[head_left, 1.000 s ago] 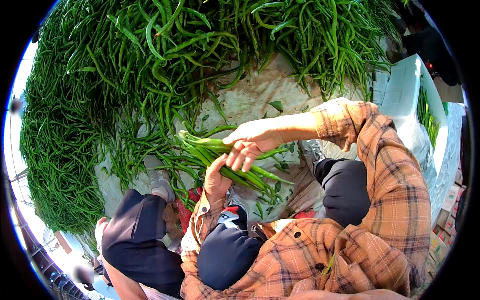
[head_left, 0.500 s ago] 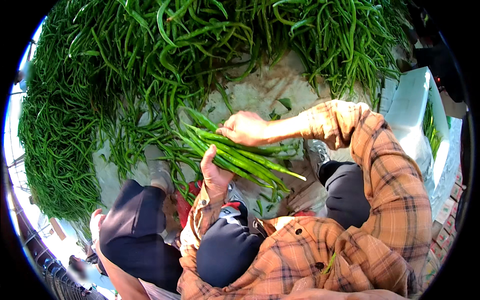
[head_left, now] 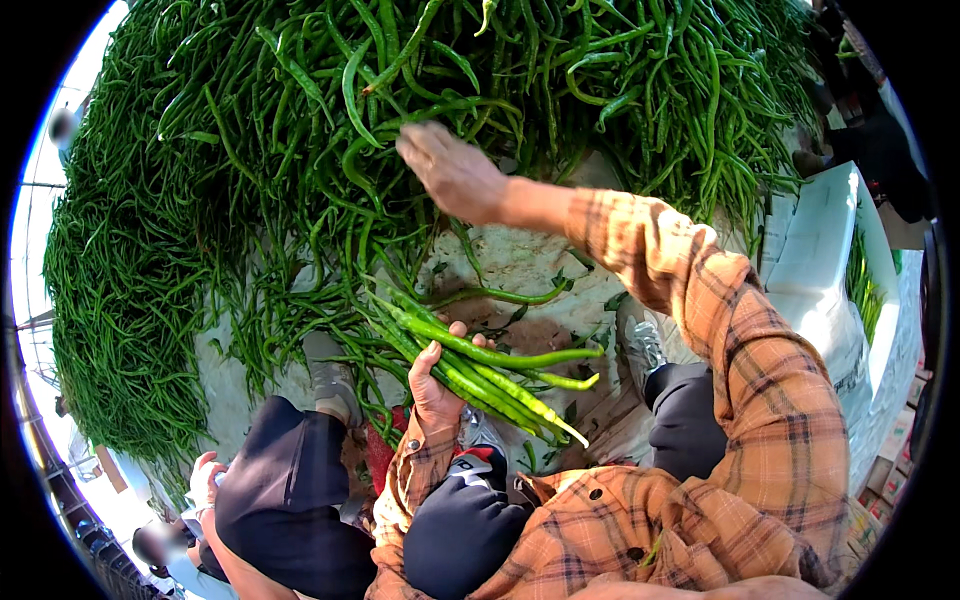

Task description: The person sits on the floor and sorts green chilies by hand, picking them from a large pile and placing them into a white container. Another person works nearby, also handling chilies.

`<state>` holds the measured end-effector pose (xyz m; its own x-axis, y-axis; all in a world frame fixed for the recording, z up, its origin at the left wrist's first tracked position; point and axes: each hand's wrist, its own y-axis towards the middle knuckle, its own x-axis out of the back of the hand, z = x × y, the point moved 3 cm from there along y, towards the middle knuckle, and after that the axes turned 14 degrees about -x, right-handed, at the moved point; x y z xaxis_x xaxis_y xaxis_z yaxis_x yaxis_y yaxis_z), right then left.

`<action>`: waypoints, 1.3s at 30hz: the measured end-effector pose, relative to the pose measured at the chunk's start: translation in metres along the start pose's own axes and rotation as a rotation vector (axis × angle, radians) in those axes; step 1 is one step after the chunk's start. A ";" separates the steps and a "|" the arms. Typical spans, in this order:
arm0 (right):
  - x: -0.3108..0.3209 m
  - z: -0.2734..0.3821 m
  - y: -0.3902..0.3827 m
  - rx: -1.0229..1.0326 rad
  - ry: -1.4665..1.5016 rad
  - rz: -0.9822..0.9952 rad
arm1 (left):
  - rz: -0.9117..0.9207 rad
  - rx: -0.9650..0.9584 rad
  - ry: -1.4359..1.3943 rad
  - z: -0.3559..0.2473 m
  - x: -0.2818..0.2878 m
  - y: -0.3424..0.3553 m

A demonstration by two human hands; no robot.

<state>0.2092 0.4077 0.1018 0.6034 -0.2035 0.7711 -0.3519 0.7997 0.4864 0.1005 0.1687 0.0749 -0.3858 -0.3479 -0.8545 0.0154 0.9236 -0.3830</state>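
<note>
A bunch of long green chili peppers (head_left: 480,365) rests in my left hand (head_left: 437,390), whose fingers wrap round it from below with the thumb on the near side. The pods lie side by side, tips fanned toward the right. My right hand (head_left: 455,175) is above the front edge of a big heap of loose green chilies (head_left: 300,120). Motion blurs its fingers, so I cannot make out whether they touch or hold a pepper. A single curved chili (head_left: 505,296) lies on the pale ground sheet (head_left: 520,255) just beyond the bunch.
A white box (head_left: 815,235) with green peppers inside stands at the right. Another person's dark-trousered leg (head_left: 285,490) and hand (head_left: 205,478) are close on my left. Scattered leaves and stray peppers lie on the sheet. Something red (head_left: 385,430) sits by my left forearm.
My right hand has left the bunch and moved up and away toward the heap. My left hand keeps its hold on the chilies, which sit slightly lower in view.
</note>
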 end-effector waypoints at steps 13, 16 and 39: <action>-0.015 -0.003 0.005 -0.003 -0.539 0.112 | -0.028 0.035 0.023 -0.006 0.013 -0.011; -0.025 0.006 0.004 -0.016 -0.291 0.209 | -0.052 0.061 0.037 -0.004 0.008 -0.012; -0.018 -0.004 -0.074 -0.598 0.828 0.304 | 0.010 -0.053 0.026 -0.022 0.022 -0.022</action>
<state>0.2274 0.3548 0.0503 0.9270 0.3192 0.1969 -0.2972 0.9454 -0.1336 0.0712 0.1447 0.0721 -0.4093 -0.3345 -0.8489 -0.0287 0.9346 -0.3545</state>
